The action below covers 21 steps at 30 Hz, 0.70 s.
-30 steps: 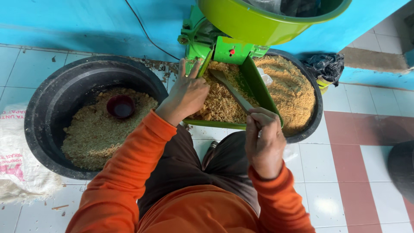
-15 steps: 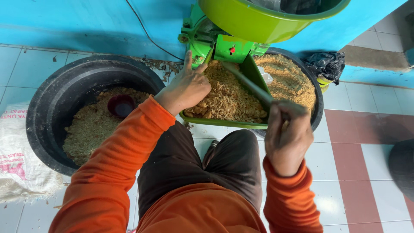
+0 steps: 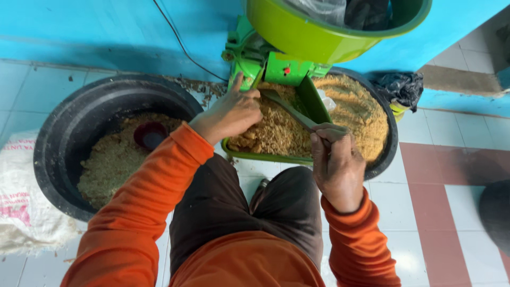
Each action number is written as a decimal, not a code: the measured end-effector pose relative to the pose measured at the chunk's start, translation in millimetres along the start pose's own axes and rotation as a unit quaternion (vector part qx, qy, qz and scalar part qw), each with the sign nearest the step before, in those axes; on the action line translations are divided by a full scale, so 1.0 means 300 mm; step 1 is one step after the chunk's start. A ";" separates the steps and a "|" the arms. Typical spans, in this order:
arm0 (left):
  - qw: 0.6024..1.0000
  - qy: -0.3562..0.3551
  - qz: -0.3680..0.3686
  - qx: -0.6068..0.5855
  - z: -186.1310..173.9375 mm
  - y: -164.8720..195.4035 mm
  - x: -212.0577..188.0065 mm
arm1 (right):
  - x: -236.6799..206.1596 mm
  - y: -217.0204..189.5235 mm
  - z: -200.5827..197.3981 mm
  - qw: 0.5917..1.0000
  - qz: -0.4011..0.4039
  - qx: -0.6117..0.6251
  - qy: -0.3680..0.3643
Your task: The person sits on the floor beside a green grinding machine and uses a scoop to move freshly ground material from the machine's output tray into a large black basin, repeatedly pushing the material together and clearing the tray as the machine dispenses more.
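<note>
I see my left hand [image 3: 231, 112] at centre frame, resting palm-down on the tan ground meal [image 3: 271, 135] heaped in the green chute tray [image 3: 311, 103]. Its fingers are loosely spread, with the forefinger pointing up toward the green machine body [image 3: 276, 66]; it clamps nothing.

My right hand [image 3: 336, 167] sits just right of centre, lower than the left. Its fingers are curled tight around the near end of a flat grey-green stick [image 3: 287, 109]. The stick runs diagonally up and to the left, across the meal in the tray, toward the machine outlet.

The tray slopes down from the machine toward the lower centre. It overlaps the rim of a black basin [image 3: 390, 143] at right of centre, which is filled with the same tan meal. A lime-green hopper bowl [image 3: 319, 32] occupies the top centre, above the machine.

At left of frame stands a second, larger black tub [image 3: 58, 138], partly filled with paler meal. A small dark red cup [image 3: 150, 135] lies in it. A white woven sack [image 3: 21, 207] lies at the lower left edge, touching the tub. A black plastic bag [image 3: 401, 87] sits at upper right, beside the basin.
</note>
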<state>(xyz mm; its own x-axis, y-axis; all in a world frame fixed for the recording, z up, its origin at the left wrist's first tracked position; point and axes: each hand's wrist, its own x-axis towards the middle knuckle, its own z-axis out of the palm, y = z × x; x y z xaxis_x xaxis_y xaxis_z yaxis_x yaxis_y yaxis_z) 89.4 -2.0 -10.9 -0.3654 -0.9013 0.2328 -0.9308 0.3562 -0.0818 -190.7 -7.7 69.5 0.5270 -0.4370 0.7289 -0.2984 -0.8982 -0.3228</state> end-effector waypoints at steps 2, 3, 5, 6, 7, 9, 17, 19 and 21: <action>1.000 0.011 -0.008 -0.013 0.007 -0.001 0.001 | -0.004 -0.009 0.013 1.000 0.016 0.018 0.006; 1.000 -0.001 -0.023 -0.015 0.010 -0.007 0.006 | -0.004 -0.013 0.018 0.999 0.031 0.025 0.010; 0.999 0.006 -0.049 -0.023 0.021 -0.014 0.021 | -0.006 -0.021 0.022 1.000 0.023 0.016 0.010; 0.997 0.028 -0.063 -0.026 0.027 -0.022 0.030 | -0.009 -0.024 0.023 1.000 -0.006 -0.001 0.008; 0.996 0.050 -0.075 -0.028 0.032 -0.035 0.045 | -0.011 -0.025 0.023 0.999 -0.035 -0.018 0.007; 0.994 0.083 -0.068 -0.021 0.056 -0.040 0.063 | -0.020 -0.026 0.024 0.999 -0.024 -0.017 0.022; 0.987 0.052 -0.155 -0.003 0.124 -0.088 0.194 | -0.037 -0.035 0.009 1.000 0.025 -0.002 -0.009; 0.983 0.086 -0.163 -0.009 0.126 -0.091 0.187 | -0.033 -0.046 -0.003 0.999 0.005 -0.028 0.017; 0.975 0.129 -0.174 -0.055 0.122 -0.084 0.158 | -0.028 -0.056 -0.009 1.000 0.025 -0.001 0.010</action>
<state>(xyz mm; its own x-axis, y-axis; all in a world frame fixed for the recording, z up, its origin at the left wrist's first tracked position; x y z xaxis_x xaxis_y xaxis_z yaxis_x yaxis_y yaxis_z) 95.0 -62.8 -33.4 -0.0001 -0.8853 0.4650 -0.9862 0.0770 0.1466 -192.3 11.1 70.5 0.4962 -0.4803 0.7232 -0.3253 -0.8752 -0.3581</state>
